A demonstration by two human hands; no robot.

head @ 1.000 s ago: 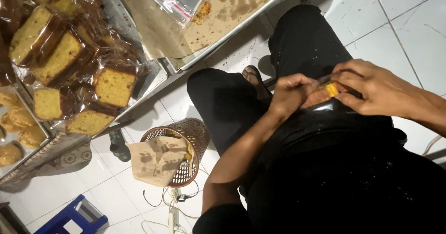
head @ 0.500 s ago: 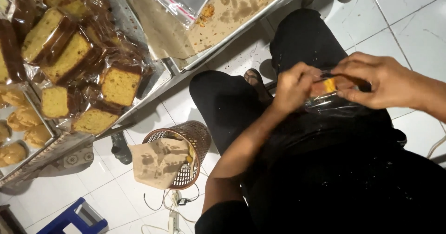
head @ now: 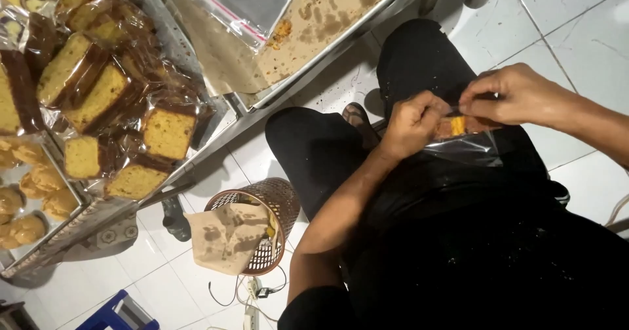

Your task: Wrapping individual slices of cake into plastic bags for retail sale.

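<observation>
Evidently the person, seated above the white-tiled floor [head: 576,22], is closing a small clear plastic bag [head: 466,148] around a slice of yellow cake [head: 457,125] held over the lap. The left hand [head: 411,124] is pinching the bag's mouth, its grip clamped on the plastic, and the right hand [head: 517,95] is pinching the same edge from the other side, fingers pressed together on it. Whether the seam is already pressed shut is hard to tell, since the fingers are covering it; sealing seems the step in hand, and the following move would call for an even press along the strip.

Up left, wrapped cake slices [head: 167,133], yellow with dark brown crusts, are lying heaped in glossy clear film. Beside them a metal tray [head: 341,48] is holding stained brown paper and an empty clear bag with a red strip [head: 246,5]. Below, a brown woven wastebasket [head: 278,199] is holding crumpled paper.
</observation>
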